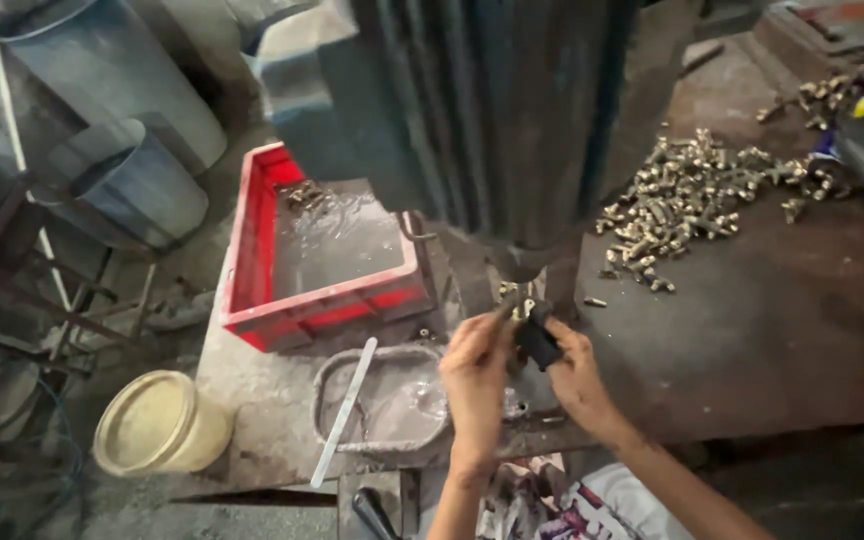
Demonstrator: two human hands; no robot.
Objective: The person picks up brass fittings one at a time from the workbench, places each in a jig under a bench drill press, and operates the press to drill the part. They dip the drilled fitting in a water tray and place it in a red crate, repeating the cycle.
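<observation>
The big dark machine [492,110] is looming over the bench [752,330], its ribbed body hanging right above where the person is working, and that is what is worrying me most: both hands are sitting directly under its lower tip [520,262], so if it comes down or spins up, fingers could get caught.

Behind and to the left, a red crate [252,250] is holding liquid and a few brass bits, and nearer in a shallow metal tray [337,400] is lying with a pale flat strip [344,412] slanting across its rim; an elbow could be knocking that strip off the edge. A cream bucket [157,422] is standing on the floor.

To the right, a heap of small brass parts [687,195] is spreading loose over the bench, and a stray one could be rolling under the work.

The right hand [577,375] is wrapping its fingers around a black handle [540,340]. The left hand [475,372] is pinching its fingers closed around a small brass piece [520,303], just below the machine's tip. That piece looks tiny, so it could slip or seat crookedly.
</observation>
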